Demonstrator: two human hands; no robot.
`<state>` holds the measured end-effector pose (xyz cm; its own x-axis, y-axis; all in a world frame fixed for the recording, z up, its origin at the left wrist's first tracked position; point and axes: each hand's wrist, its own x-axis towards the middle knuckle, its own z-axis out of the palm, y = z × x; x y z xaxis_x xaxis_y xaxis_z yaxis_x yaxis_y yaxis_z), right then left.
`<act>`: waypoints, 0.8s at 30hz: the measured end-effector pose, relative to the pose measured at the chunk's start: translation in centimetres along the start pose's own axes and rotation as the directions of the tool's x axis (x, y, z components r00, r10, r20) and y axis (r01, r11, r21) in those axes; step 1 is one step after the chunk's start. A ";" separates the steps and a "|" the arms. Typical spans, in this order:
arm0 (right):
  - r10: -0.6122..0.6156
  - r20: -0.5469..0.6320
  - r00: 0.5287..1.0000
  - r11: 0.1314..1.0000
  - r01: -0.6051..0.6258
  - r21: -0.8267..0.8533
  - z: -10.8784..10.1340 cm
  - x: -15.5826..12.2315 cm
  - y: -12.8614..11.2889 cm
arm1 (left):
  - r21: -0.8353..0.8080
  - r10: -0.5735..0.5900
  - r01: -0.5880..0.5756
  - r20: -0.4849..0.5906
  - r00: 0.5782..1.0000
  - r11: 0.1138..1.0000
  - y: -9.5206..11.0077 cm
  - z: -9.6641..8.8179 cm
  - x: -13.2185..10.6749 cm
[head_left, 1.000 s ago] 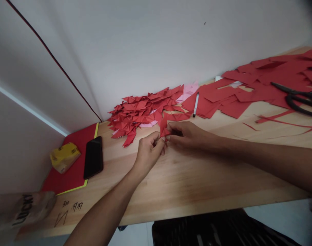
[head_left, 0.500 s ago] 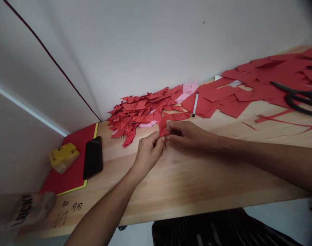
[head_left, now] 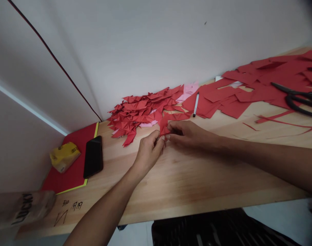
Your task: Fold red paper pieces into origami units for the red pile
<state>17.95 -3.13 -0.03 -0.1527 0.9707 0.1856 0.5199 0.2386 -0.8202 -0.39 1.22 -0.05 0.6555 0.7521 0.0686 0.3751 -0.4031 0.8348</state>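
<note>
Fingers pinched nearly closed, the left hand (head_left: 148, 147) and right hand (head_left: 190, 135) hold a seemingly part-folded paper (head_left: 165, 130) toward the back edge of the table (head_left: 197, 184), where folded pieces (head_left: 139, 109) look done and flat sheets (head_left: 230, 97) seem left.

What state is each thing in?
Left hand: pinching folded red paper piece
Right hand: pinching the same piece
Black rectangular phone: flat, screen dark
Slim white pen: lying down
Black metal scissors: lying flat
Pointed red paper pieces: folded, heaped
Flat red paper sheets: overlapping
Boxy yellow packet: resting on red board
Clear LUCKY bottle: blurred, orientation unclear
</note>
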 end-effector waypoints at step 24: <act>-0.058 0.021 0.998 0.998 0.058 0.019 -0.2 -0.2 -0.1 | -0.016 -0.026 0.025 -0.031 0.999 1.000 -0.1 0.2 -0.1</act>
<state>18.08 -3.33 0.15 -0.2000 0.9543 0.2219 0.4943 0.2938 -0.8181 -0.38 1.05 -0.26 0.6251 0.7779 0.0640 0.3811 -0.3757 0.8447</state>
